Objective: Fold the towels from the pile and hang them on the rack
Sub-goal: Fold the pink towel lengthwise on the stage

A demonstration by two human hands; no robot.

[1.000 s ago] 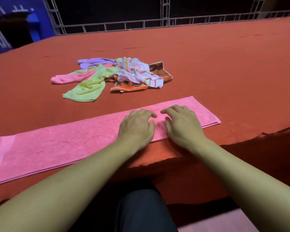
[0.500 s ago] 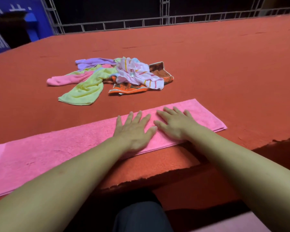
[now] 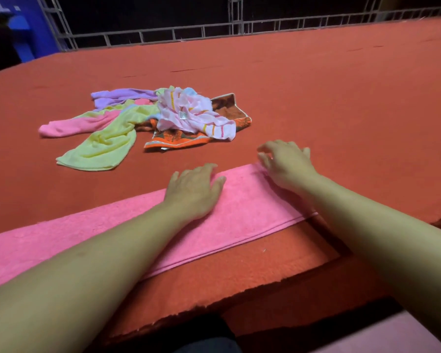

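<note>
Hands on long, seemingly folded terry towel

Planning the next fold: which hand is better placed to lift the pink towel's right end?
Right hand: it hovers at the pink towel's right end; left hand lies flat mid-towel.

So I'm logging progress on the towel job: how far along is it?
Early. Done: the pink towel lies on the red table as a long strip, apparently folded lengthwise. In hand: the left hand presses flat on it while the right hand reaches over its right end, fingers loosely spread. Left: further folds, hanging it (no rack is in view), and the pile of several towels, unfolded.
</note>
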